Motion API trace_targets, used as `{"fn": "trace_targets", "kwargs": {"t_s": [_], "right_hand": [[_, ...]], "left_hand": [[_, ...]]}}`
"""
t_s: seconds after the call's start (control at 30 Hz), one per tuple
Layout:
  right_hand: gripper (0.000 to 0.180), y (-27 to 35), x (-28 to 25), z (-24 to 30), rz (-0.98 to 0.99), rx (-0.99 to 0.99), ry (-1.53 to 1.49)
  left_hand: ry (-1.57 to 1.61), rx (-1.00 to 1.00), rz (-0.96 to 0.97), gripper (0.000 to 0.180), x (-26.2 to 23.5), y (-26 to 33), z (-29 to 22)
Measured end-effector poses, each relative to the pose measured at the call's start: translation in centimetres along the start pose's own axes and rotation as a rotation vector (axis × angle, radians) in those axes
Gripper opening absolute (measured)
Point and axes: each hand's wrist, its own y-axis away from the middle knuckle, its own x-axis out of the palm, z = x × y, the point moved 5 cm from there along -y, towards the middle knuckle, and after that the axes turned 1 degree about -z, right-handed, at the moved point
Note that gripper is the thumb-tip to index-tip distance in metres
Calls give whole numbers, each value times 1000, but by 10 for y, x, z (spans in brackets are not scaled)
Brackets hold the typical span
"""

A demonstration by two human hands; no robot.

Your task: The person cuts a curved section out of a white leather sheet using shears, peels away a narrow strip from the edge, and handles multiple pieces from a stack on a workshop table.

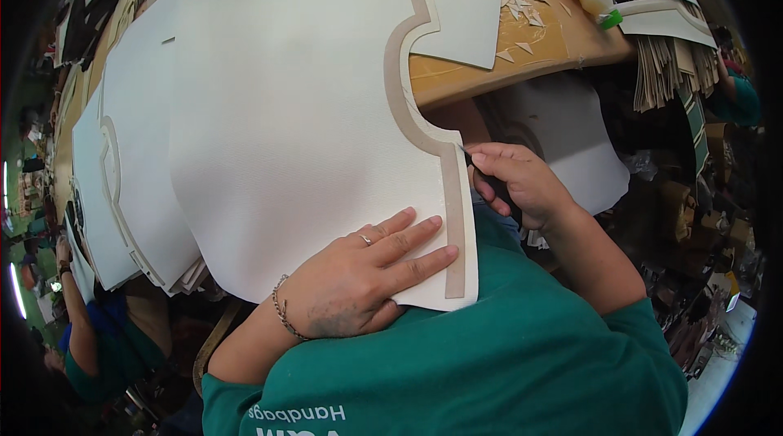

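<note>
I saw the left hand (pixel 363 277) lying flat on the big white sheet (pixel 285 126), fingers spread a little and pressing down near the sheet's lower right corner, a ring on one finger and a chain bracelet at the wrist. The sheet hung out past the edge of the bench (pixel 489 69) toward the person's green shirt (pixel 489 354), and a tan border strip (pixel 454 224) ran along its right edge and up around the curved notch. Just right of that edge the right hand (pixel 518 183) was curled tight around a small blade (pixel 465 150), its thin tip touching the strip close to the upper corner; I could see little of the tool beyond the tip. Under the top sheet more white pieces (pixel 122 191) with the same tan edging were stacked on the left, fanning out over the bench side. Further up the bench I spotted a scatter of pale offcuts (pixel 522 8) on bare wood, and beyond them a pile of edged panels (pixel 661 12) with a green clip (pixel 610 20) beside it. At the lower left another person's arm (pixel 77 330) showed, well apart from the sheet.
</note>
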Motion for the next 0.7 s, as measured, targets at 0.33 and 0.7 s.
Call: {"fn": "trace_targets", "kwargs": {"t_s": [0.33,0.7], "right_hand": [[23,-8,2,0,6,-6,5],[23,-12,1,-3,16,-1,40]], "left_hand": [[-7,6,31,66,1,0,0],[6,37,43,63,0,1,0]]}}
